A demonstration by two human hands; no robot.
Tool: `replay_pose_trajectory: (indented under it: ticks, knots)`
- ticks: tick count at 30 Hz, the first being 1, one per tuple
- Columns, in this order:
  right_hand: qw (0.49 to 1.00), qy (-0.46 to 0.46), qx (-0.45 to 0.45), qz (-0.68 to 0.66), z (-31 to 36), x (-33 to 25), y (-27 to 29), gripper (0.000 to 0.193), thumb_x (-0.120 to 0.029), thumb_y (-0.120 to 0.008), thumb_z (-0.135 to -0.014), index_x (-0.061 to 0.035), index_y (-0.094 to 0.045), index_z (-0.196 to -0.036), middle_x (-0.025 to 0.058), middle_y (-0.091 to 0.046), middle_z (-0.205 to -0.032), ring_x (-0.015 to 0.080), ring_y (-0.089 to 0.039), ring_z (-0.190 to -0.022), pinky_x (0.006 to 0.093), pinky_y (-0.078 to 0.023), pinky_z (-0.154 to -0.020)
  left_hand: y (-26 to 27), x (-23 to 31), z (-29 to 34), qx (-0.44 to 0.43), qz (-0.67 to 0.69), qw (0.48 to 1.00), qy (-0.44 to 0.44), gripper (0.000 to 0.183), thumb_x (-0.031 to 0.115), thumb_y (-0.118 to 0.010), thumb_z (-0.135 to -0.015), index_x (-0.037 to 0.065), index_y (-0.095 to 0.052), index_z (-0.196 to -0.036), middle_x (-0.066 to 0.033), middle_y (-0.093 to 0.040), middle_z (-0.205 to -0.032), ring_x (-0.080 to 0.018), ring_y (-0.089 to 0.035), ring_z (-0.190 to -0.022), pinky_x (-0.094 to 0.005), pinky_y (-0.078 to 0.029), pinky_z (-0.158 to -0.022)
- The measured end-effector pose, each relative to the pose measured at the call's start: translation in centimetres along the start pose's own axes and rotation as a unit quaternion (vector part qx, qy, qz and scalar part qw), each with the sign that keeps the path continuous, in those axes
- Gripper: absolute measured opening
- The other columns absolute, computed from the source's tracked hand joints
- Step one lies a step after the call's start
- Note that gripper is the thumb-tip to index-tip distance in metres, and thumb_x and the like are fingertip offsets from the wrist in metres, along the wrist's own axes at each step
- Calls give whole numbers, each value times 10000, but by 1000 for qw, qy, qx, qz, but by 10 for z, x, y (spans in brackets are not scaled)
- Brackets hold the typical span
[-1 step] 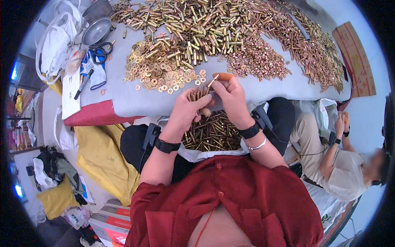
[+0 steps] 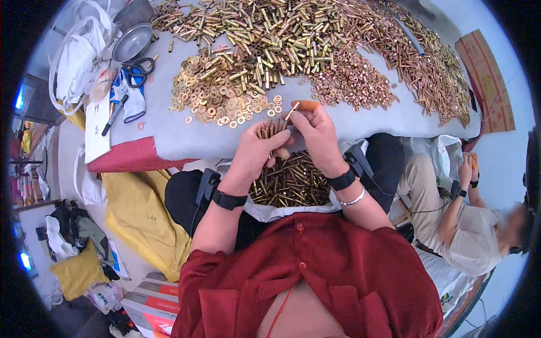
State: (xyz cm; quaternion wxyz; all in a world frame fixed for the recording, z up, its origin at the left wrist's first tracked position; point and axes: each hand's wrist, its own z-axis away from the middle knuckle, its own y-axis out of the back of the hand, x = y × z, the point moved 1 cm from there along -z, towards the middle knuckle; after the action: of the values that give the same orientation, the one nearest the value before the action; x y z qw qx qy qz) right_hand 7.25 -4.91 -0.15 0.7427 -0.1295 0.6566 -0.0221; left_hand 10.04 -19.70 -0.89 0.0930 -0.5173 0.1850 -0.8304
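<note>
Over the table's near edge, my left hand [image 2: 255, 147] is closed around a bunch of thin brass-coloured bolts [image 2: 273, 128], their ends pointing up. Beside it, my right hand [image 2: 316, 128] pinches one slim brass-coloured bolt [image 2: 292, 111] between thumb and forefinger, tilted above the bunch. An orange finger cover [image 2: 306, 105] sits on the right forefinger. Just beyond the hands lies a heap of flat washers [image 2: 217, 94], with a pile of small nuts [image 2: 354, 79] to its right. Below the hands, a white sack [image 2: 270, 212] between my knees holds many bolts [image 2: 296, 183].
Metal sleeves [image 2: 287, 42] cover the far table, with longer bolts [image 2: 437, 84] at right. Scissors [image 2: 137, 73], a glove [image 2: 134, 104], a marker [image 2: 114, 115] and a metal bowl [image 2: 132, 44] lie left. Another person [image 2: 470, 231] sits at right. Yellow sacks [image 2: 141, 208] lie left.
</note>
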Motion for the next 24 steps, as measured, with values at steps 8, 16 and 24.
replay_pose_trajectory:
  ticks: [8, 16, 24]
  knots:
    - [972, 89, -21, 218, -12, 0, 10, 181, -163, -573, -897, -4, -620, -970, 68, -634, -785, 162, -595, -680, 299, -481, -607, 2, 0, -1, -4, 50, 999, -6, 241, 216, -624, -882, 40, -561, -1034, -76, -659, -835, -83, -589, -550, -177, -383, -368]
    - [788, 241, 45, 566, -59, 10, -8, 188, -215, -639, -791, -46, -623, -871, 148, -584, -839, 325, -543, -833, 420, -425, -749, 6, 5, -4, 34, 73, 995, -56, 242, 219, -586, -905, 57, -526, -1074, -84, -661, -881, -81, -579, -559, -176, -379, -362]
    - [966, 93, 26, 241, -35, 10, -5, 150, -136, -634, -825, -11, -608, -902, 88, -631, -794, 173, -589, -695, 308, -471, -626, 5, 4, -4, 52, 59, 996, -47, 238, 184, -591, -899, 25, -510, -1056, -118, -656, -896, -123, -626, -598, -184, -394, -362]
